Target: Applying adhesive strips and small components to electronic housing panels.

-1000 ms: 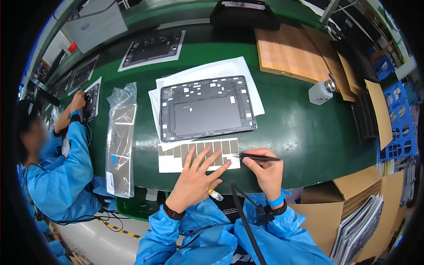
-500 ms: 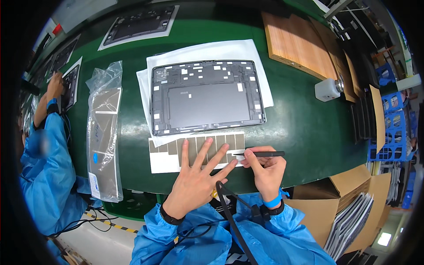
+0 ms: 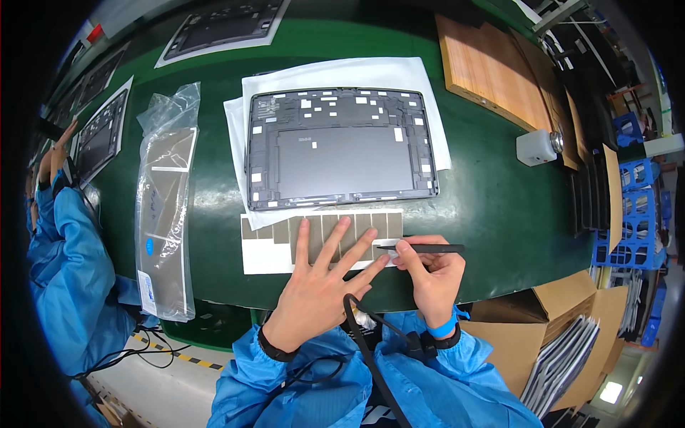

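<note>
Lower centre: left hand [image 3: 307,294] spread over sheet [image 3: 267,258], lower-left bare, likely peeled; grey strips [image 3: 395,226] remain. Right hand [image 3: 434,277] pinches black tool [image 3: 444,249].

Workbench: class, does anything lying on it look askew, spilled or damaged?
Only the white sheets look askew: they stick out unevenly from under the dark panel, and a lower corner seems to overlap the brown-strip sheet. No spill or damage shows.

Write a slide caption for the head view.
Left hand rests on a sheet of strips; right hand holds a black tool.
</note>
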`<state>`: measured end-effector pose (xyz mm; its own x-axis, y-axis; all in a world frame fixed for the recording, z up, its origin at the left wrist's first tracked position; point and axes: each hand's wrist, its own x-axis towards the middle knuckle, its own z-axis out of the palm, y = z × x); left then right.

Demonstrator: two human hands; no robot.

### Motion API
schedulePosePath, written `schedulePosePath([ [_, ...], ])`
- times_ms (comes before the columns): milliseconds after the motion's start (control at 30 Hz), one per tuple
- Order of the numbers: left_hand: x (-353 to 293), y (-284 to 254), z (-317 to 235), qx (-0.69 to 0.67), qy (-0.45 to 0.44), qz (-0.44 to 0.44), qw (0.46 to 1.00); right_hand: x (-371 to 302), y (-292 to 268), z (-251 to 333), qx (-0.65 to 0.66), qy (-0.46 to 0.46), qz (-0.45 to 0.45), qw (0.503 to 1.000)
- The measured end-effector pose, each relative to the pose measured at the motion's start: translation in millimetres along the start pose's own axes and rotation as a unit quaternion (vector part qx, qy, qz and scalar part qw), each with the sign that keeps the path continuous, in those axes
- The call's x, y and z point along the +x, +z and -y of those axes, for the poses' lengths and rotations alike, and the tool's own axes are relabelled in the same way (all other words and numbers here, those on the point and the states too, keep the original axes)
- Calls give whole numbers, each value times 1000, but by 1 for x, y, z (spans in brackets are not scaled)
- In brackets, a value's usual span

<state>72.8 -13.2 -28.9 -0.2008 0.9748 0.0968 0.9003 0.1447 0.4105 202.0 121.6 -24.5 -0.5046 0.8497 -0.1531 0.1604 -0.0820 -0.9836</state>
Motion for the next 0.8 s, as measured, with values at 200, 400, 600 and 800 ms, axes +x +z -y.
schedulePosePath([
  [200,5,2,-2,-12,-2,9,1000,4,-13,5,43,-3,-14,999],
  [400,0,-45,-3,-50,13,17,999,59,-53,78,-8,-151,-18,988],
  [600,68,-123,7,69,96,89,989,211,-38,62,33,-175,57,982],
  [800,161,-80,75,102,148,-5,984,235,-17,26,55,-118,69,989],
])
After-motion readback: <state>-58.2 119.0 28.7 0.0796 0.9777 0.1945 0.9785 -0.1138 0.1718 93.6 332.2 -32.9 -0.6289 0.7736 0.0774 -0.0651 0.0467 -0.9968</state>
